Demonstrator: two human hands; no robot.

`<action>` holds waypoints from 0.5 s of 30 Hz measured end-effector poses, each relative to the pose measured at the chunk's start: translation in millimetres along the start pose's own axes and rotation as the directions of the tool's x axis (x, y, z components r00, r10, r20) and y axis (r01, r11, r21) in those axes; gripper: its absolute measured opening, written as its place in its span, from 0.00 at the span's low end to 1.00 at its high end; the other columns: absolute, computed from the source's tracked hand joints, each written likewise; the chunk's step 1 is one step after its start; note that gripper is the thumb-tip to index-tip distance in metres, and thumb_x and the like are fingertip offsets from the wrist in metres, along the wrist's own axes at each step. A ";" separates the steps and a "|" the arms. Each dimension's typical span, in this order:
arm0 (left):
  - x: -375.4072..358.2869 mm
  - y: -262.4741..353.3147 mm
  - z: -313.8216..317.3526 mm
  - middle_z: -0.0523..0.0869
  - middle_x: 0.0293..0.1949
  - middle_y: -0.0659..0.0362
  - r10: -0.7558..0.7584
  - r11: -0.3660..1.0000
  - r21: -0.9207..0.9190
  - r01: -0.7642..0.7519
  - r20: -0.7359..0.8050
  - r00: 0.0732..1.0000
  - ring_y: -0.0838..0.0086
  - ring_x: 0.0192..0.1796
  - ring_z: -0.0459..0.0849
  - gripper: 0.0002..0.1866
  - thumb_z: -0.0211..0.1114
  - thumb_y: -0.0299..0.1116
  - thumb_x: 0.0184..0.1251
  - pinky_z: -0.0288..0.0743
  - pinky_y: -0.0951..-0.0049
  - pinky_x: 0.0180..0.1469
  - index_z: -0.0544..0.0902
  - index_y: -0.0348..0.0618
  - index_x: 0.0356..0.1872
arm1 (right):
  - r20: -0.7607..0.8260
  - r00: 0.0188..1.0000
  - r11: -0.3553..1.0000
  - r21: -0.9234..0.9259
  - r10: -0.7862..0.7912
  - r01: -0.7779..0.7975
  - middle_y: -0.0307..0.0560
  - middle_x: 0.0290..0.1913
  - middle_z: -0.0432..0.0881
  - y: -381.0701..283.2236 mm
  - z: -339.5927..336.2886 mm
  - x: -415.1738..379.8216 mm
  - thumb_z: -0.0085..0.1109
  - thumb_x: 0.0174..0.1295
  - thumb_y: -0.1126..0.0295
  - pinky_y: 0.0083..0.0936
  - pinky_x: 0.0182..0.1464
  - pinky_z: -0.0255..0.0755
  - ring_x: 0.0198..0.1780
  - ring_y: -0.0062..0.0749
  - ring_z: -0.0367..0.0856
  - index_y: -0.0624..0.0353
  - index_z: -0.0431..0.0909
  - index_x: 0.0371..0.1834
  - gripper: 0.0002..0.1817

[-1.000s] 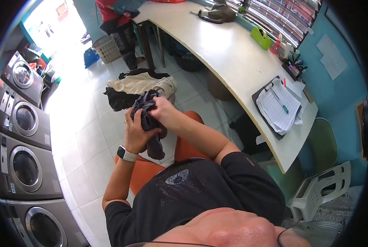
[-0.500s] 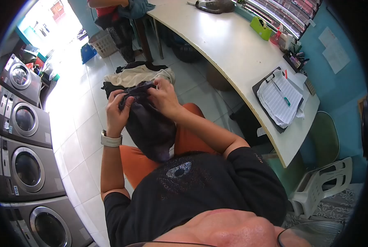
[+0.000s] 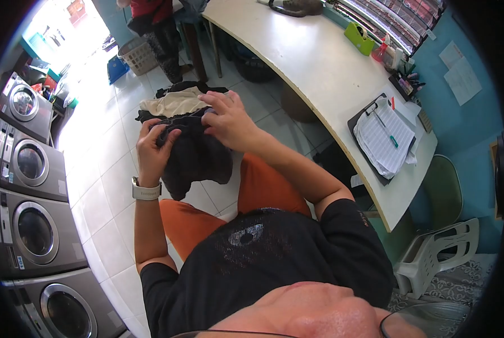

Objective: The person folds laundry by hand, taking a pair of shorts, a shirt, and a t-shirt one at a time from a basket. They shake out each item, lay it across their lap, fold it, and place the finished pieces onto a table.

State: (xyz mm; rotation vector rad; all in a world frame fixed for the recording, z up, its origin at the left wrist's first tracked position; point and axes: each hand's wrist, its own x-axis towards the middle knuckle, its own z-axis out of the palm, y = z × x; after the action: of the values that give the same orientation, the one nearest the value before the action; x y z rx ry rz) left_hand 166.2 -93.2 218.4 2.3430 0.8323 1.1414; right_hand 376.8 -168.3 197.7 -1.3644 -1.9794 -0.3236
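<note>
A pair of dark shorts [image 3: 198, 155] hangs in front of my knees, its gathered waistband uppermost and two leg openings below. My left hand [image 3: 155, 147], with a pale watch on the wrist, pinches the left end of the waistband between thumb and fingers. At the waistband's other end, my right hand [image 3: 229, 121] grips the cloth with its thumb and a finger, while other fingers are lifted off it. Just beyond the shorts lies a heap of clothes with a cream garment [image 3: 176, 103] and a black garment [image 3: 190, 86].
A long white table [image 3: 297, 73] runs along the right, bearing a clipboard with papers [image 3: 384, 135], a green holder [image 3: 359, 39] and a cat [image 3: 297, 7]. Stacked washing machines [image 3: 35, 225] line the left. A person [image 3: 159, 34] stands beyond, near a laundry basket [image 3: 139, 56]. White folding chair [image 3: 440, 253] at right.
The shorts have swung away from my lap and now hang spread between my hands. My hands have moved slightly apart. The person beyond has shifted.
</note>
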 end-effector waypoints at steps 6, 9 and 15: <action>-7.6 21.8 4.2 0.78 0.41 0.50 0.174 0.985 -0.028 -0.172 0.171 0.970 0.60 0.38 0.80 0.14 0.73 0.34 0.49 0.75 0.68 0.37 0.82 0.35 0.34 | 0.059 0.998 0.983 0.182 0.010 -0.020 0.48 0.61 0.68 -15.8 11.5 2.2 0.69 0.45 0.65 0.67 0.64 0.39 0.67 0.43 0.61 0.54 0.69 0.50 0.27; -11.2 32.0 -4.2 0.77 0.42 0.51 0.202 0.979 -0.063 -0.193 0.244 0.949 0.61 0.38 0.80 0.14 0.73 0.33 0.48 0.75 0.68 0.37 0.82 0.36 0.33 | 0.397 0.915 0.969 0.244 -0.074 -0.027 0.47 0.56 0.74 -6.4 4.6 11.1 0.68 0.46 0.63 0.68 0.65 0.36 0.63 0.38 0.68 0.54 0.70 0.49 0.26; -13.8 31.9 -21.0 0.78 0.41 0.53 0.203 0.976 -0.127 -0.176 0.251 0.946 0.64 0.38 0.81 0.14 0.74 0.32 0.47 0.75 0.70 0.38 0.82 0.37 0.33 | 0.715 0.688 0.938 0.309 -0.121 -0.156 0.45 0.43 0.79 -5.2 -13.4 33.8 0.68 0.46 0.61 0.59 0.61 0.51 0.53 0.36 0.76 0.56 0.73 0.49 0.26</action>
State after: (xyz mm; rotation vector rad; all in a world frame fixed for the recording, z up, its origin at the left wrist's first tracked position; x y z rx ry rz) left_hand 153.3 -124.1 241.4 2.4575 0.4513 0.8920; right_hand 370.9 -153.7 230.9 -1.3834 -2.4843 0.6852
